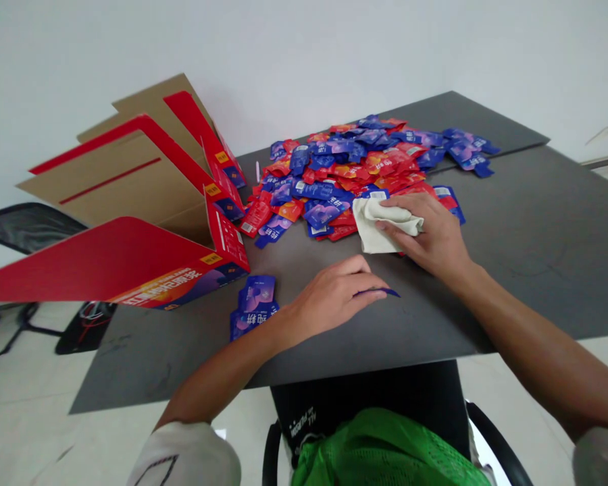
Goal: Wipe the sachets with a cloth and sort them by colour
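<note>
In my right hand is a folded cream cloth, pinched between thumb and fingers at the near edge of the pile. My left hand is closed on a blue sachet, seen almost edge-on, just above the grey table. Most of that sachet is hidden by the fingers. Beyond both hands lies a heap of red and blue sachets. Several blue sachets lie overlapping on the table to the left of my left hand, partly behind the forearm.
An open red carton stands at the left of the table, its flaps up, with another carton behind it. A thin pale stick is beside the heap. A dark mesh chair stands past the left edge.
</note>
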